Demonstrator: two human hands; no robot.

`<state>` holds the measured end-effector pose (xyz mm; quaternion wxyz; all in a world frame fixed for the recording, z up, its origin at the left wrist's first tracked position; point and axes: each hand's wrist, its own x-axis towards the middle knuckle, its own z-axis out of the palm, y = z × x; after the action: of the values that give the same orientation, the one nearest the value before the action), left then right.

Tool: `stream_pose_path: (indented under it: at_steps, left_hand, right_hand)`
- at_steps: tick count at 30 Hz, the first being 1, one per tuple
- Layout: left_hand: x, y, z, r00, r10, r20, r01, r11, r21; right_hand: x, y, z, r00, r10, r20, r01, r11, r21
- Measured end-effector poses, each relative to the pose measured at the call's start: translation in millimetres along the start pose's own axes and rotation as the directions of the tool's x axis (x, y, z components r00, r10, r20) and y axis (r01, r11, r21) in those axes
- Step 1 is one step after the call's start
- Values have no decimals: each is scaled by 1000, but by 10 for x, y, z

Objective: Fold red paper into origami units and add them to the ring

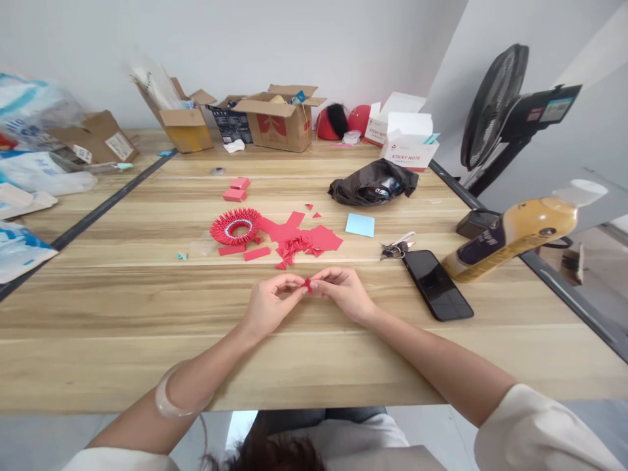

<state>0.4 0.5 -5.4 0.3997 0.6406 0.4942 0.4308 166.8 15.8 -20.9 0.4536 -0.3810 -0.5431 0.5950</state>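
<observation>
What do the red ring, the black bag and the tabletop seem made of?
Red ring: probably matte folded paper, given its crisp points. Black bag: likely thin plastic, with shiny creases. Tabletop: wood or wood-look laminate, low sheen, judging by streaky grain; I can't tell which.

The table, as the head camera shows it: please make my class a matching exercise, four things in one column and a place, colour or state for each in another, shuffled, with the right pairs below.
Things:
1. Small red paper piece
2. Paper ring
3. Phone
4. Plastic bag

Descriptions:
A. Black and lying flat, beside the bottle
B. Crumpled, in front of the white boxes
C. Held between the left hand and the right hand
D. Red and spiky, with a pale blue band inside

Right pairs: 1-C, 2-D, 3-A, 4-B
</observation>
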Motion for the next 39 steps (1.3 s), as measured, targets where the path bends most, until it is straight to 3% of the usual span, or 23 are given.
stream_pose_path:
  at_steps: [4,12,16,22,29,35,39]
  left_hand:
    - [-1,5,-13,998,11,59,-13,1000,28]
    - [-7,15,-29,994,24,105,-33,996,86]
    - [-13,6,-7,994,16,104,-20,999,40]
    - [-15,9,11,990,-28,137,27,1000,4]
    - [20,64,18,976,-125,178,147,982,-118]
    - [54,75,11,968,-238,80,251,924,-290]
    - [68,46,-6,966,-257,41,257,923,-286]
  right_hand:
    - [45,51,-28,994,93,64,-100,986,133]
    - [11,-5,-14,995,77,58,-82,993,81]
    - [3,-8,10,996,69,59,-75,991,110]
    - [-19,-11,61,999,47,-17,-44,990,136]
    - [-3,-13,64,998,68,4,-68,994,82]
    - [13,-15,29,996,85,38,-88,994,63]
    - [-9,-44,39,994,83,70,-85,996,31]
